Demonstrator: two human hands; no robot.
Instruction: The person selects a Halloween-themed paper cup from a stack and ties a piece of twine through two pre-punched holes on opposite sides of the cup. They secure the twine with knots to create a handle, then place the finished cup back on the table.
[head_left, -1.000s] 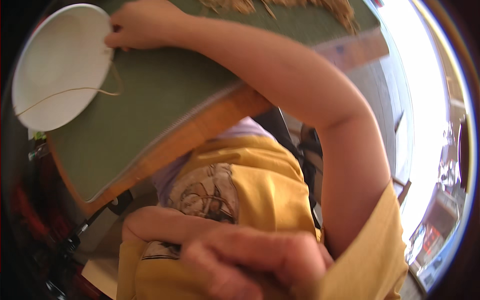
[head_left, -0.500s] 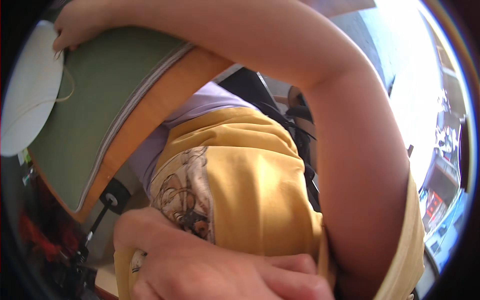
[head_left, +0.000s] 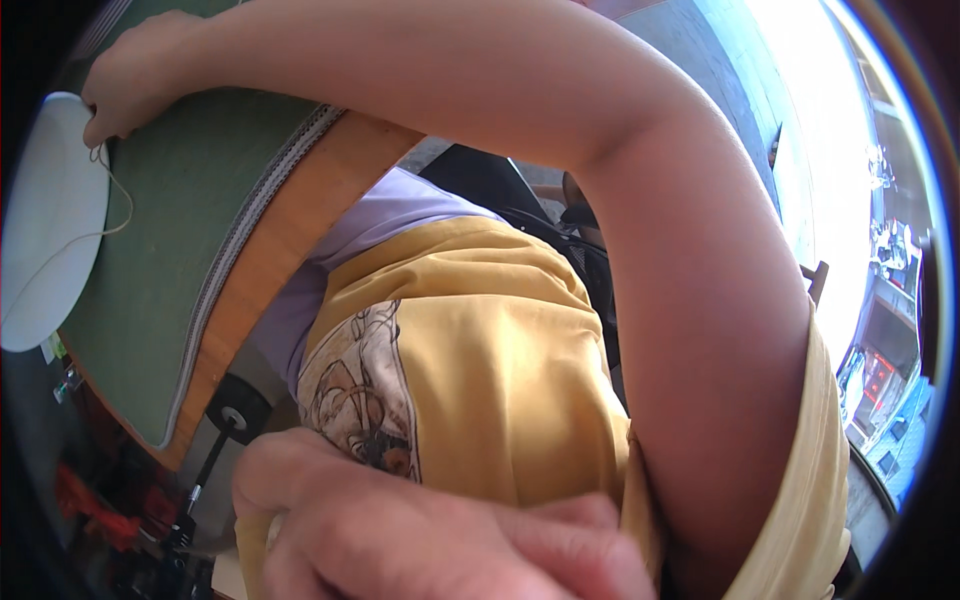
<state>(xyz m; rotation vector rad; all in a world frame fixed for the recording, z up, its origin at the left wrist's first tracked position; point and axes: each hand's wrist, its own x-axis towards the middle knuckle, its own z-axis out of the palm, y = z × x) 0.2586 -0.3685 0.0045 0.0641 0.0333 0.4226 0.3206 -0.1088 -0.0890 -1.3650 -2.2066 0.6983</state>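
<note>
White plate (head_left: pixel 45 230) lies far left on the green-matted bench (head_left: pixel 190 250), right hand (head_left: pixel 135 75) pinching thread (head_left: pixel 110 205) at its rim, seemingly steadying it; left hand (head_left: pixel 420 530) curled near, grip unclear.

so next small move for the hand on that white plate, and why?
Probably lift the fingertips a little and draw the thin string clear of the white plate. The right hand pinches at the plate's upper rim where the string starts, and the string trails in a loose loop over the green mat. The left hand sits near the yellow shirt, holding nothing I can see.
</note>
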